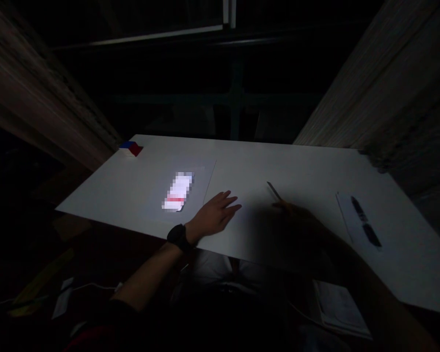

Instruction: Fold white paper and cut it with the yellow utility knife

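My left hand [214, 214] lies palm down at the table's front middle, fingers stretched and slightly apart, with a black watch [179, 237] on the wrist. It holds nothing. To its left a phone [179, 191] lies with its screen lit. My right hand [297, 215] is in deep shadow, closed around a thin tool that looks like a utility knife [273, 189]. The grey blade-like end points up and left, over the tabletop, and a bit of orange handle shows at the fingers. Most of the right hand's grip is hidden by darkness.
The white table [256, 156] has a thin straight line or sheet edge beside the phone. A red, blue and white block [131, 148] sits at the back left. On the right, a black pen [364, 222] lies on a white pad [346, 215]. Curtains [355, 73] hang at both sides.
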Available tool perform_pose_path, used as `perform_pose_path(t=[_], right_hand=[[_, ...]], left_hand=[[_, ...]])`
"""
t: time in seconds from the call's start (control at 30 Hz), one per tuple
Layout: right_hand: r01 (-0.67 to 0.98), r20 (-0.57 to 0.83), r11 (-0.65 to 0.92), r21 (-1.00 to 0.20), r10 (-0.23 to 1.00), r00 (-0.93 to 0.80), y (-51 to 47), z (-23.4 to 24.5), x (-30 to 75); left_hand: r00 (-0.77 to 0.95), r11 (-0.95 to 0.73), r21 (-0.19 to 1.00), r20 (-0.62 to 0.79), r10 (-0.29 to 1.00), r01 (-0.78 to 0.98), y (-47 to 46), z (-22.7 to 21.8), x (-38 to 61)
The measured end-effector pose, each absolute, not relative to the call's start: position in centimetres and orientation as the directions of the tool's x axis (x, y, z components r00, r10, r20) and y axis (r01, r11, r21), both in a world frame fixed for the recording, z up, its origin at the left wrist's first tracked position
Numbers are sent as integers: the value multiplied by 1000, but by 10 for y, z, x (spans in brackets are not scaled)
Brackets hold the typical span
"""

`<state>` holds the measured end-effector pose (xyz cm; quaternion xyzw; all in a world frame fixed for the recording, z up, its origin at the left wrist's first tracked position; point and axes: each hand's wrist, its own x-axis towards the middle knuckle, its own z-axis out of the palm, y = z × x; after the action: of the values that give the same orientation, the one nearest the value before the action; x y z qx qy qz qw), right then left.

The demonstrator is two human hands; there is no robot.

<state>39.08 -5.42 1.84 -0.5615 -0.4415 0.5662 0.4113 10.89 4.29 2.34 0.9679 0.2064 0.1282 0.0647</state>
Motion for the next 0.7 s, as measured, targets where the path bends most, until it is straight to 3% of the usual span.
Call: perform_pose_path(t=[0.23,0.43,0.7], right_hand=[[347,-224,-264,-900,963,153,-76,58,393],[722,-75,-31,-691,997,-29,-106,77,411],[922,-41,172,-348,979,-198,-124,62,398]], left_hand=[[955,-969,134,189,231,208,32,20,137],[963,-988,107,237,131,108,41,6,137],[949,-995,77,305,80,59,46,-5,139]])
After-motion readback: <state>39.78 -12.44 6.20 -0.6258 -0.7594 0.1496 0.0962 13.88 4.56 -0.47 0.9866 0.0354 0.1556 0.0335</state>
